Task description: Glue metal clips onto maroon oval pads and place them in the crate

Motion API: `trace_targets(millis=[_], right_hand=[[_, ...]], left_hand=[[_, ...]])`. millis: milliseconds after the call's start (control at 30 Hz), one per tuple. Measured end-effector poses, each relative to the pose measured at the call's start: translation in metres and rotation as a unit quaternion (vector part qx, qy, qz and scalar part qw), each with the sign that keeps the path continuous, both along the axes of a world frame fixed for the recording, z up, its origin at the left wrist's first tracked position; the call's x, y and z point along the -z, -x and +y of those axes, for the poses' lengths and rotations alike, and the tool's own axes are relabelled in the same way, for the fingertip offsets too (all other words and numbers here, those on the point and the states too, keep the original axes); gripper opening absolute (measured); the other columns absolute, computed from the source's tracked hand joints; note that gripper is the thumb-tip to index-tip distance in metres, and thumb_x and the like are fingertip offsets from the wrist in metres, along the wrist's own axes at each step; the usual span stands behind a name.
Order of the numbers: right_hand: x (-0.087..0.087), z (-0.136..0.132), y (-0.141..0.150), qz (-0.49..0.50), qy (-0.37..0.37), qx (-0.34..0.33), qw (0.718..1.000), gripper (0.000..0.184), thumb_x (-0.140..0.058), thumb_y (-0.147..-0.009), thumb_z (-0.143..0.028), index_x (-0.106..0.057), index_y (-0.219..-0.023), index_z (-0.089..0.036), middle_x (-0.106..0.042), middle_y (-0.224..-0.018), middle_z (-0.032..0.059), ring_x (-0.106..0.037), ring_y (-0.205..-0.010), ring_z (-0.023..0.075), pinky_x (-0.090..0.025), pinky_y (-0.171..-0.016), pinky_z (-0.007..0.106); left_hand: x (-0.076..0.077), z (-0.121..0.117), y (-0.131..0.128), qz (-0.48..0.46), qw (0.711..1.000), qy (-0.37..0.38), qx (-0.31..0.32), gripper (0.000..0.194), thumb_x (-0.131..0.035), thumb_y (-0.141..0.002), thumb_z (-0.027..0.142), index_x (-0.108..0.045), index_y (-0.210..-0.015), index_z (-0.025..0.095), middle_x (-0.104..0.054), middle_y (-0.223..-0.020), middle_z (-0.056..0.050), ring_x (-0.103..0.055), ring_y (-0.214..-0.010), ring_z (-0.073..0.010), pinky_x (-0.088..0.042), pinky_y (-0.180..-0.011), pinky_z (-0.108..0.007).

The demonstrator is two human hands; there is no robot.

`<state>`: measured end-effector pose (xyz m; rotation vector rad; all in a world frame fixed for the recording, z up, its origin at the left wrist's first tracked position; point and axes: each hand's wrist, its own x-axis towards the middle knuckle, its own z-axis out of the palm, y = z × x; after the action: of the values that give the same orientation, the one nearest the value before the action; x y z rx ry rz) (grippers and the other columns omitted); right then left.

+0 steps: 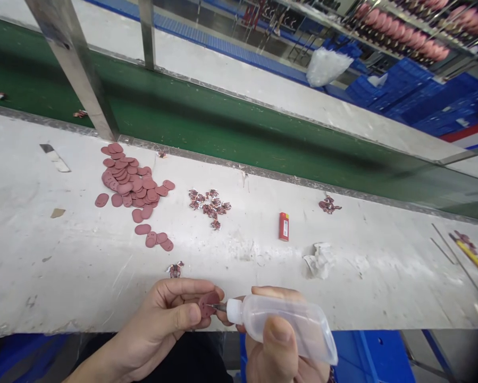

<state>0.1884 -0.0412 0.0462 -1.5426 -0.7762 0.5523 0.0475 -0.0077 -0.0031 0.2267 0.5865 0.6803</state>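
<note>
Dozens of mauve oval pads [131, 183] heaped on bench [63, 266], small curled pieces [209, 207] in separate cluster; L hand [154, 330] pinches one pad [204, 304], R hand [278, 346] grips squeeze bottle [286, 324], needle tip at pad.

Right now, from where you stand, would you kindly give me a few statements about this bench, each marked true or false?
1. The left hand holds a small oval reddish piece. True.
2. The right hand holds a glass jar. False: it holds a clear plastic squeeze bottle with a metal tip.
3. A red lighter lies on the white bench. True.
4. The pile of oval pieces lies right of the lighter. False: it lies left of it.
</note>
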Motion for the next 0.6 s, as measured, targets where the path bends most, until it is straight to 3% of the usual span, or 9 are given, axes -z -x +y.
trace_targets(millis=[400,600], right_hand=[[0.011,-0.003,-0.004,-0.044,-0.080,0.001,0.996,0.028,-0.073,-0.091,-0.049,-0.076,-0.087,-0.021,-0.068,-0.072,0.0032,-0.062,-0.056,0.0166,-0.047,-0.047,0.029],[0.006,-0.004,0.000,-0.008,-0.051,0.007,0.999,0.030,-0.076,-0.088,-0.054,-0.076,-0.088,-0.024,-0.071,-0.074,0.0041,-0.064,-0.057,0.0188,-0.048,-0.049,0.031]], left_hand=[[-0.002,-0.001,0.001,-0.003,1.000,0.023,-0.003,0.031,-0.094,-0.072,0.033,-0.084,-0.100,0.026,-0.084,-0.107,-0.007,-0.077,-0.099,-0.0152,-0.058,-0.082,-0.016],[-0.001,-0.002,0.000,0.001,1.000,0.023,-0.004,0.031,-0.094,-0.072,0.032,-0.084,-0.100,0.025,-0.084,-0.106,-0.007,-0.076,-0.097,-0.0152,-0.059,-0.082,-0.018]])
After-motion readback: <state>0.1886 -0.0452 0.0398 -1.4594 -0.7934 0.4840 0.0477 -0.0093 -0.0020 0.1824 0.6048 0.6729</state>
